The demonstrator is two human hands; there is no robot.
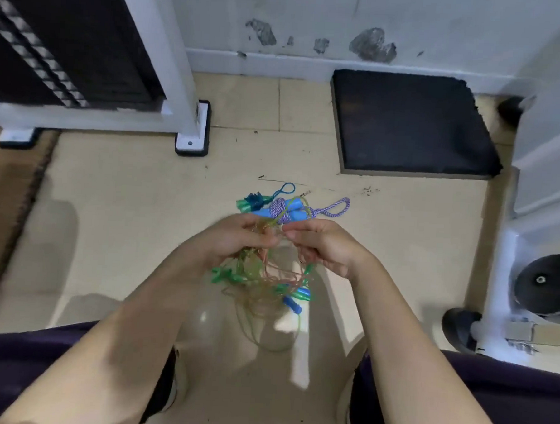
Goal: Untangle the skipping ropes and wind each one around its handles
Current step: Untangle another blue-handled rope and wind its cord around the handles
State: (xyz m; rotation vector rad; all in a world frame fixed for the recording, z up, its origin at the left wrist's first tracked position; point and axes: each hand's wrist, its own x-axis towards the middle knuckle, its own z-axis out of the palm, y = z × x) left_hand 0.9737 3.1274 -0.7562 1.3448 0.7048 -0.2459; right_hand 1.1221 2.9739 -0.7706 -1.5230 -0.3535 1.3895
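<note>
2 raised hands, left hand (238, 242) and right hand (322, 246), each grip pinching the tangled ropes (262, 285) above the floor (125, 220).

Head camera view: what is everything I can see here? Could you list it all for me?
Tangle of thin ropes: one bunch, orange and green cords with green and blue handles, hanging from both hands.
Wound ropes: apparently two, blue and purple-white, on the floor beyond the hands.
Mat: one, black, by the wall.
Floor: beige tiles.
Wall: white, paint chipped.
White frame: one, far left, on black-edged feet.
Left hand: pinches the cords.
Right hand: pinches the cords.
</note>
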